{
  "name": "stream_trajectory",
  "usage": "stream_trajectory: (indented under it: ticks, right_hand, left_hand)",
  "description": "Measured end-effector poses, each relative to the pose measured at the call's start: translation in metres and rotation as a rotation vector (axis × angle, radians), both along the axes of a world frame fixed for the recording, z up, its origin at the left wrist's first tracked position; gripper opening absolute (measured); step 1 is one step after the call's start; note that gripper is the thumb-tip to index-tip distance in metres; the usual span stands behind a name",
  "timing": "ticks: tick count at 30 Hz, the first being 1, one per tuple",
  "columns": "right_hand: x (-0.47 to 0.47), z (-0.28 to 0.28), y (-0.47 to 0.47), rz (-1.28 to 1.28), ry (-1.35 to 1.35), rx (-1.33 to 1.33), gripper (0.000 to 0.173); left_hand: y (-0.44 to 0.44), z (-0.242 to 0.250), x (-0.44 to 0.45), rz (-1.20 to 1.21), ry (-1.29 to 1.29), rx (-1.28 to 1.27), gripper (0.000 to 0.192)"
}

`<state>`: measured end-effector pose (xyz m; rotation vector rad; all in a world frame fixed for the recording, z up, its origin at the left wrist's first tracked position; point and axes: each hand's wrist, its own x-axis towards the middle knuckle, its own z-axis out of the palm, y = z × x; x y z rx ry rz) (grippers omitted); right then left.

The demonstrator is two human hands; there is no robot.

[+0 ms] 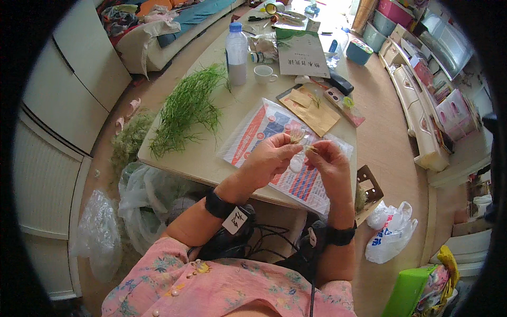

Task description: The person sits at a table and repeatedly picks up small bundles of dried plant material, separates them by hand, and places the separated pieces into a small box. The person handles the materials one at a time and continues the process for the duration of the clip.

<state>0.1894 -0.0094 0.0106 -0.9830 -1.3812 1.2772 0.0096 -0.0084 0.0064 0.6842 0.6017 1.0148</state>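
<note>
Both my hands are raised over a printed sheet in clear plastic [253,134] at the table's near edge. My left hand [275,154] pinches a small pale, wispy plant tuft [297,136] between thumb and fingers. Close beside it on the right, my right hand [326,156] pinches a tiny pale-brown bit [310,148]; what exactly it is cannot be told. A small clear, round plastic piece [296,163] shows between the hands, on or above the sheet. Left of the sheet lies a loose heap of fine green plant stems [190,107].
Behind the sheet are a brown paper envelope [313,111], a phone case [340,104], a white cup [264,74], a blue-capped bottle [237,55] and a booklet [303,53]. Plastic bags [99,233] and dry plant matter [132,138] lie left of the table; a cardboard box [370,186] stands right.
</note>
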Motion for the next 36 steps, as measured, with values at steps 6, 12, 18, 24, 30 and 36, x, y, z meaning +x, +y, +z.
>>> stream_trajectory:
  ticks: [6,12,18,24,30,36]
  right_hand:
    - [-0.024,0.002,-0.005,-0.021,0.250,-0.092,0.015]
    - [-0.039,-0.007,-0.007,0.024,0.403,-0.084,0.012]
    - [-0.029,-0.012,0.001,-0.119,0.303,-0.062,0.007]
    - [-0.019,-0.032,0.015,-0.270,-0.166,0.071,0.007]
    - [-0.026,-0.050,0.023,-0.372,-0.824,0.595,0.010]
    - [-0.037,-0.052,0.020,-0.369,-0.926,0.709,0.011]
  left_hand:
    - [-0.003,0.002,0.004,0.086,0.148,0.103,0.019]
    - [-0.003,-0.002,0.003,0.001,-0.085,0.038,0.018]
    - [0.000,0.000,-0.003,0.039,-0.039,0.074,0.013]
    - [0.004,-0.006,-0.010,0.141,0.069,0.072,0.011]
    - [0.008,-0.013,-0.008,0.216,0.198,0.072,0.007]
    - [0.006,-0.008,-0.012,0.169,0.089,0.004,0.009]
